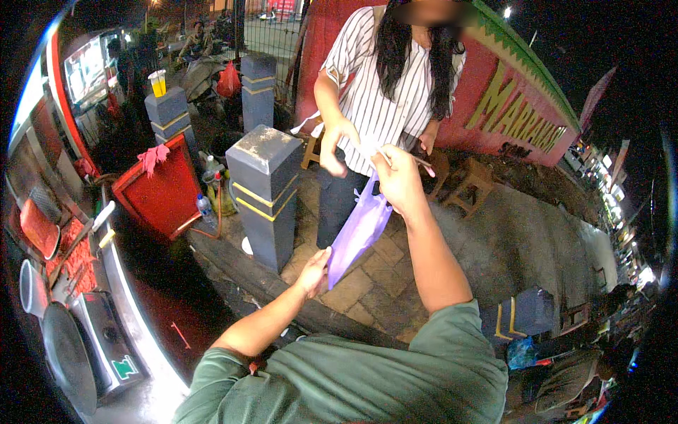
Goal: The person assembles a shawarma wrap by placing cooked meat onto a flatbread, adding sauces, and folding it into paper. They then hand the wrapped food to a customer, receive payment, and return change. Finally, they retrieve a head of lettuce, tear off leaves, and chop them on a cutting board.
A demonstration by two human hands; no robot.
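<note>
A purple plastic bag (357,237) hangs at a slant in front of me, narrow at its lower end. My right hand (399,180) is closed on its gathered top. My left hand (314,272) grips the bag's lower left edge. Across from me stands a person in a striped shirt (402,78), whose reaching hand (340,145) is close to my right hand. A blurred whitish thing (367,146) shows between that hand and mine; I cannot tell what it is or who holds it. The person's other hand (429,138) hangs lower at the side.
Dark grey pillars with yellow bands (265,177) stand ahead and to the left, one bearing a cup of yellow drink (158,83). A red panel (159,187) leans beside them. At my left is a metal counter (152,353) with a wok (67,357). Wooden stools (470,185) stand behind the person.
</note>
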